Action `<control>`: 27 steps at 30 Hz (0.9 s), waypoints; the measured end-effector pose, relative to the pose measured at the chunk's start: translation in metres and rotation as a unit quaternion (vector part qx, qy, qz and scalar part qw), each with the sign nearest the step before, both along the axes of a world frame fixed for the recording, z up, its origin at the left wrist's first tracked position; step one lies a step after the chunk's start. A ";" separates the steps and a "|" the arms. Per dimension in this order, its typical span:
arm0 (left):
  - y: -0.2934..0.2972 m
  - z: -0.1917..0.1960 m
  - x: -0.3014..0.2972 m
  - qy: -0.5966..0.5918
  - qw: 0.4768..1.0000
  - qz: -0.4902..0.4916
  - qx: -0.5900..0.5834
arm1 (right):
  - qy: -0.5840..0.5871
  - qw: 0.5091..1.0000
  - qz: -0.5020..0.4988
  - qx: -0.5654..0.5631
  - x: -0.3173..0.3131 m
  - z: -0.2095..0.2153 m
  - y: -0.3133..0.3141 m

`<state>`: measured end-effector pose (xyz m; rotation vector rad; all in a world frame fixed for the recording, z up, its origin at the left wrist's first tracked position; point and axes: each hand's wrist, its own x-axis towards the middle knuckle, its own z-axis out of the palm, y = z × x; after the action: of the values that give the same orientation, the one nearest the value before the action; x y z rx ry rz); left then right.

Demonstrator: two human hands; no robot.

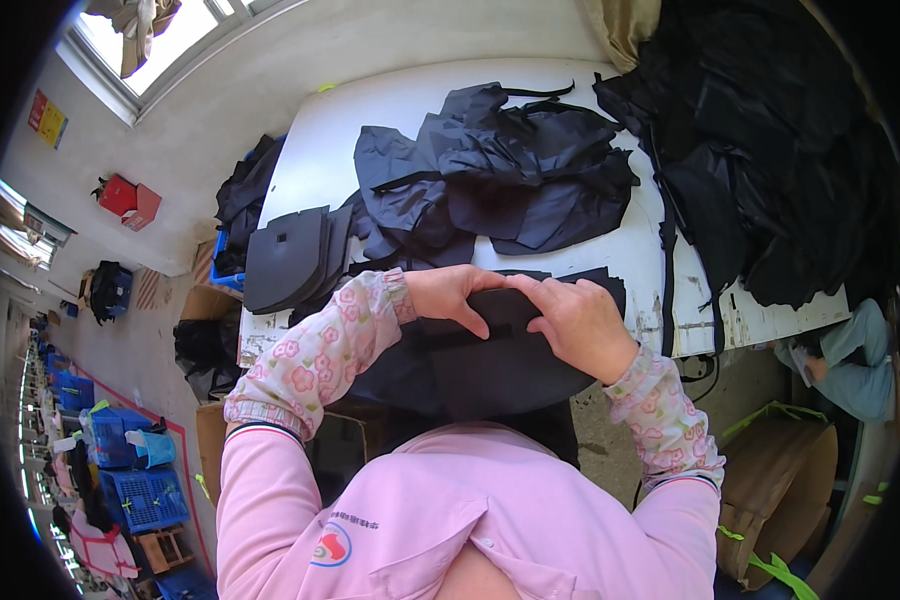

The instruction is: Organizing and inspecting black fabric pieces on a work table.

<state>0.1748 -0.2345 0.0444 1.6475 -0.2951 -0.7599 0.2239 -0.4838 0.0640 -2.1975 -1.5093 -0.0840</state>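
Observation:
A black, stiff-looking panel (505, 370) with a rounded lower outline hangs at the table's near edge, in front of my body. My left hand (452, 298) is closed on its upper edge, thumb on the near face. Just to the right, my right hand (578, 322) grips the same edge with bent fingers, and the two hands' index fingers nearly meet. Behind them, more dark pieces (610, 285) lie on the table, partly covered by my hands. To the left sits a stack of black panels (288, 258), the top one with a small rectangular mark.
Crumpled black fabric pieces (540, 180) spread over the white table (320, 125). A tall black heap (770, 150) covers its right end, straps dangling. A blue crate (232, 262) stands left, a cardboard box (785, 480) lower right. Another person's leg (863, 365) shows at right.

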 end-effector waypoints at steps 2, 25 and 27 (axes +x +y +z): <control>0.000 -0.001 0.000 0.000 1.000 -0.002 0.006 | -0.035 0.999 -0.012 -0.004 -0.003 -0.002 0.000; -0.054 -0.066 -0.072 -0.405 0.868 -0.069 0.279 | 0.114 0.979 -0.166 -0.022 0.206 -0.140 0.136; -0.047 -0.052 -0.078 -0.411 0.874 -0.027 0.259 | 0.214 0.964 -0.155 -0.018 0.212 -0.130 0.152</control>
<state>0.0970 -0.2814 -0.0072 2.4381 -0.7901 -0.1169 0.4362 -0.3317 -0.0655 -2.2770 -0.9348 0.3021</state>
